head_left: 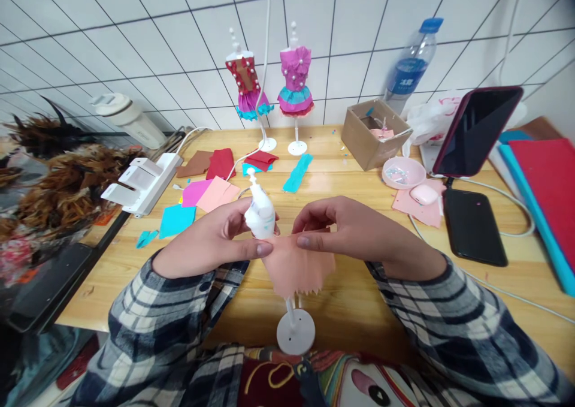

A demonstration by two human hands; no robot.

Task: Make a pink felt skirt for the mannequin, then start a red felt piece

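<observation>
A small white dress form tilts in front of me, its round base near my body. Fingers of my left hand wrap round its bare torso, with the thumb pressing the top edge of a peach crepe-paper piece at the waist. This paper hangs over the lower part of the form like a skirt, with a jagged bottom edge. My right hand pinches the same paper's top edge between thumb and fingers, just right of the torso. Part of the stand is hidden behind the paper.
Two dressed forms, one red-brown and one magenta, stand by the wall. Coloured paper pieces lie left; a cardboard box, pink bead dish and phones are right. A white cable hangs ahead.
</observation>
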